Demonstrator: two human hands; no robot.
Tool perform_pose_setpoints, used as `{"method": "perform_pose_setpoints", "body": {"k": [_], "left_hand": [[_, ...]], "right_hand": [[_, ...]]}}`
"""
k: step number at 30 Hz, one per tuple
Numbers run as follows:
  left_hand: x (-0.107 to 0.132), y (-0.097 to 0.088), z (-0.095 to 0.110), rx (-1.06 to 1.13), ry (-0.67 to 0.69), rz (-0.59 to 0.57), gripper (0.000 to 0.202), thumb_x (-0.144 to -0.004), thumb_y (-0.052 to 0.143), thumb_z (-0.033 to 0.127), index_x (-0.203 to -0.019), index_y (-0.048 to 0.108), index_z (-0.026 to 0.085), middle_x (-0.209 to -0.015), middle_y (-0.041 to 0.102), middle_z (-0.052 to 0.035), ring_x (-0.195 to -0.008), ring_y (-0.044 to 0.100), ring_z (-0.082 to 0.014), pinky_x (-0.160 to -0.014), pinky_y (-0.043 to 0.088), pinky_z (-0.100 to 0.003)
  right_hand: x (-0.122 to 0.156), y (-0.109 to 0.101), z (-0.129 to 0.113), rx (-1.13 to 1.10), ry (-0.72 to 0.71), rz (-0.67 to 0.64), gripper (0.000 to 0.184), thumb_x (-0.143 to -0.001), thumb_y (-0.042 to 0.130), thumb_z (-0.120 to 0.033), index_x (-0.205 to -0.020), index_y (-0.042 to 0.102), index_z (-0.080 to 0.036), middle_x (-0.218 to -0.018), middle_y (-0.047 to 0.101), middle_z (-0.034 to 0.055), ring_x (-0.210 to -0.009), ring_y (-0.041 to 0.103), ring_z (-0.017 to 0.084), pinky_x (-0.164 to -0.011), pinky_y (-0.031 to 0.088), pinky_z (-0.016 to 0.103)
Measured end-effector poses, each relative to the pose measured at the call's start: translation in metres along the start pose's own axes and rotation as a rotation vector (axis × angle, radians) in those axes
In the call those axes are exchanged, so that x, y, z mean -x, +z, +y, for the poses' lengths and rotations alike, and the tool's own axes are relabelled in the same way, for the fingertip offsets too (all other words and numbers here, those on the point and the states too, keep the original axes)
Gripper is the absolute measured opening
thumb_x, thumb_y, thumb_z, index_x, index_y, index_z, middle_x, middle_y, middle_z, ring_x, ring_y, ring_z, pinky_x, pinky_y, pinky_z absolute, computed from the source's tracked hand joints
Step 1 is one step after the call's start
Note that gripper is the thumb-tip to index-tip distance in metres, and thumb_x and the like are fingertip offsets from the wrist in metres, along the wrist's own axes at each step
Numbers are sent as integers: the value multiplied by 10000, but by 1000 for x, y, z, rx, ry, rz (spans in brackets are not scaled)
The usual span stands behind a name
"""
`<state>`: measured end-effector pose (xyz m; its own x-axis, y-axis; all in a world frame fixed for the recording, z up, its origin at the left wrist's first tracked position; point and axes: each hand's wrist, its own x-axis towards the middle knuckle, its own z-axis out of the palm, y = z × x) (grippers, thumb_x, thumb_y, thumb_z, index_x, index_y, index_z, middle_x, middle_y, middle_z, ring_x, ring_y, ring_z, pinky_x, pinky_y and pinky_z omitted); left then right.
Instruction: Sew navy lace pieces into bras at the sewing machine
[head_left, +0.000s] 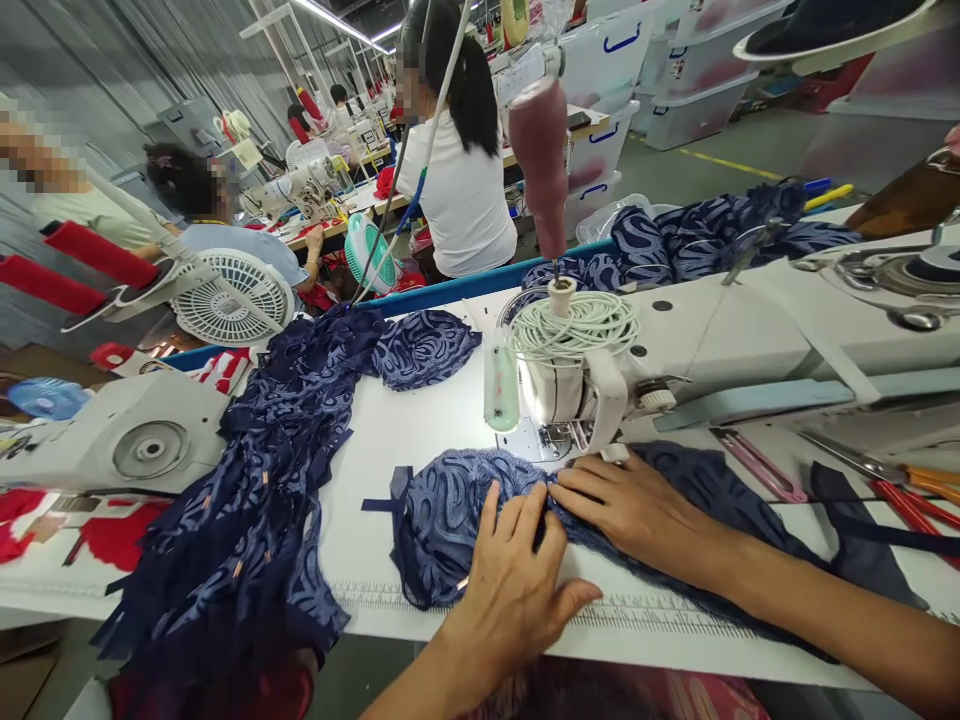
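A navy patterned bra cup (450,505) lies under the lit sewing head (553,390), its upper edge near the presser foot (559,438). My left hand (517,575) rests on the cup's right part, fingers stretched out and thumb spread away. Just right of it, my right hand (637,510) has its fingers together on the cloth at the seam, the thumb hidden. The two hands' fingertips almost meet. A longer dark navy fabric piece (690,475) runs under my right hand and forearm.
Joined navy pieces (277,440) hang over the table's left front edge. Another cup (427,348) lies behind. At right are pink tweezers (761,465), orange-handled scissors (930,480) and a dark scrap (855,520). Co-workers sit beyond a white fan (232,297).
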<state>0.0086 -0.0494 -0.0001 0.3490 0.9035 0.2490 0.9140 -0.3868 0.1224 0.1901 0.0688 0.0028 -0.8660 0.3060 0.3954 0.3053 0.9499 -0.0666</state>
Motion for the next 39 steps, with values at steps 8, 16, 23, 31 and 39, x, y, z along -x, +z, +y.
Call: {"method": "perform_pose_setpoints", "body": {"k": [8,16,23,31,39], "left_hand": [[1,-1,-11,-88,2,45,568,-983,412,586,-1284,578,133,-1358,599,-118,-1154,564,-249,-1235,40,-580],[-5,-5,-15,-110,32,40,543,-1009,421,502,-1344,541,92,-1318,627,-115,-1047,578,-227,-1214,-38,-632],[-8,-2,-15,-129,31,47,485,-1009,420,510,-1275,596,145,-1382,586,-91,-1029,567,-226,-1187,-24,-688],[-4,-8,-19,-99,5,65,436,-1009,464,437,-1320,567,150,-1353,622,-81,-1012,576,-220,-1190,-24,-678],[-25,-19,-26,119,-124,95,190,-1018,444,242,-1024,629,200,-1097,711,-21,-976,600,-190,-1193,171,-572]], "right_hand": [[1,6,1,69,-60,-29,292,-1004,336,-77,-1090,601,-166,-957,671,46,-904,547,212,-773,367,370],[0,-4,6,-71,42,-41,334,-959,357,-55,-1134,598,-206,-1007,679,47,-835,621,182,-806,379,367],[-7,0,9,-21,-20,-61,362,-906,354,12,-1072,597,-199,-935,654,45,-849,592,191,-734,374,324],[-5,1,10,14,-76,-30,337,-953,337,-7,-1127,581,-162,-963,683,58,-884,590,203,-692,393,319],[22,-17,19,-28,80,96,353,-973,405,-75,-1230,597,-223,-1054,703,42,-968,635,199,-1001,394,408]]}}
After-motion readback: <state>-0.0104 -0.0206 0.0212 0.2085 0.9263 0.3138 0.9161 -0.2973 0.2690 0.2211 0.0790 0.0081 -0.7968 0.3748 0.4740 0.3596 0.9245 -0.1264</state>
